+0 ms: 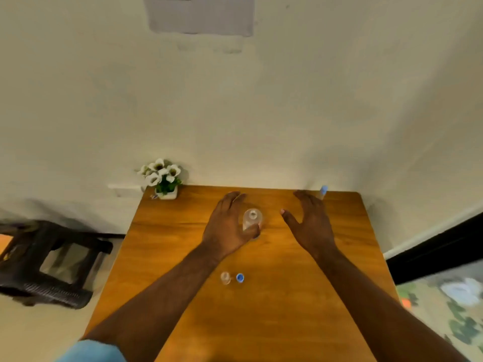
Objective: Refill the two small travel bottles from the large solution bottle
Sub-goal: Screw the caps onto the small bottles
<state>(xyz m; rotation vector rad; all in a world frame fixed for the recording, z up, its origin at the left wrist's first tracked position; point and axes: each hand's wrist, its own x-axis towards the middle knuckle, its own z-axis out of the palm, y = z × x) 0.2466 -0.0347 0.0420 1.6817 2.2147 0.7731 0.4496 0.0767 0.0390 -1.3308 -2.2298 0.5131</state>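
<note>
Centrally on the wooden tabletop (pixel 183 257) stands the large solution bottle (pixel 252 219), clear, upright, seen from above with its mouth showing and no cap on it.

Left hand (pixel 227 228): grip curved round the bottle's left side, thumb lying against the near lower wall, fingers reaching past its far side; whether those fingers press the bottle cannot be told. Forearm runs in from the lower left, wrist straight.

Right hand (pixel 311 223): grip spread, holding nothing, fingers extended toward the far edge, thumb pointing at the bottle but apart from it. Palm faces inward, forearm enters from the lower right.

Small travel bottle (pixel 225 277): clear, uncapped, on the tabletop nearer the person, between the two forearms. Blue cap (pixel 240 278): just beside it on its right, lying separately.

Second small bottle (pixel 323 192): blue-capped, at the far right edge of the tabletop, just behind the right hand's fingertips; blurred.

Potted white flowers (pixel 163 178): far left corner, against the wall. Dark stool (pixel 49 259): on the floor, left of the tabletop. Paper sheet (pixel 201 14): fixed to the wall above.
</note>
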